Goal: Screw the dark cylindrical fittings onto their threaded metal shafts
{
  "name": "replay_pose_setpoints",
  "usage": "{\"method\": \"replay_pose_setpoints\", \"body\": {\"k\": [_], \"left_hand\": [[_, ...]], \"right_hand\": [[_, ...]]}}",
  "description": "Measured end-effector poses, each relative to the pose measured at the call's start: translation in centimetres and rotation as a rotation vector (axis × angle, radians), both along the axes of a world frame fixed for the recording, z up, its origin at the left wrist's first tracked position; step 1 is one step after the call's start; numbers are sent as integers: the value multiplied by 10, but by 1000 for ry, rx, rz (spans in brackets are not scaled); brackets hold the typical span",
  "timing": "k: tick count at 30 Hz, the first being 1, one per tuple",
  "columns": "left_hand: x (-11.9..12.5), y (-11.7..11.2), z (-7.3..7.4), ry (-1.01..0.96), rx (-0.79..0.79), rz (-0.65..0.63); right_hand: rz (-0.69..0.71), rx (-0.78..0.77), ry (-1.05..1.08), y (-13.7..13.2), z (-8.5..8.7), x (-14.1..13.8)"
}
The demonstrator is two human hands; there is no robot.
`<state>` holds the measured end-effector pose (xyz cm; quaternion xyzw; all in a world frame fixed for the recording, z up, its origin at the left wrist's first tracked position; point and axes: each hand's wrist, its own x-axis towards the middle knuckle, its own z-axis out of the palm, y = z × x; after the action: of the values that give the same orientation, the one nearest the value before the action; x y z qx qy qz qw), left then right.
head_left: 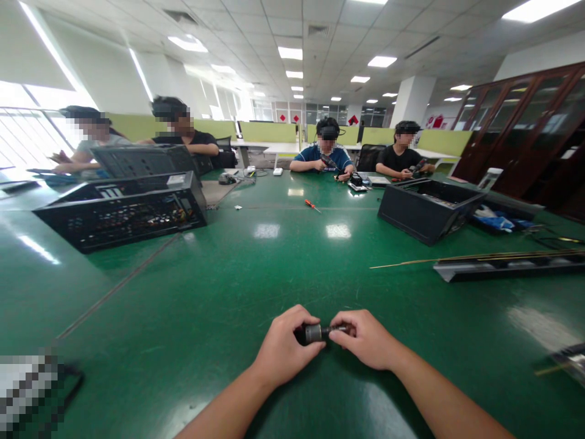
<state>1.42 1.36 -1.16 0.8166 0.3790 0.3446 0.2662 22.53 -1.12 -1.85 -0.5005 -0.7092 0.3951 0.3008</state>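
Both my hands meet low in the middle of the green table (pixel 274 268). My left hand (pixel 283 350) is closed around a small dark cylindrical part with a silver metal collar (pixel 314 333). My right hand (pixel 365 338) pinches the thin dark end of the same part between thumb and fingers. The part lies level between the two hands, just above the tabletop. Most of its body is hidden inside my fingers.
A black computer case (pixel 123 210) lies at the left, another black case (pixel 427 210) at the right. A red-handled screwdriver (pixel 312 205) lies mid-table. A long black panel with thin rods (pixel 507 265) lies at the right. Several people sit at the far side.
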Motion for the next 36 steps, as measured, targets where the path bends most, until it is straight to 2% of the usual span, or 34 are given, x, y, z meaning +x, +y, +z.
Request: {"method": "replay_pose_setpoints", "body": {"k": [10, 36], "left_hand": [[-1, 0, 0, -35, 31, 8], [-2, 0, 0, -46, 19, 7]], "right_hand": [[12, -59, 79, 1, -2, 1], [0, -57, 75, 1, -1, 1]]}}
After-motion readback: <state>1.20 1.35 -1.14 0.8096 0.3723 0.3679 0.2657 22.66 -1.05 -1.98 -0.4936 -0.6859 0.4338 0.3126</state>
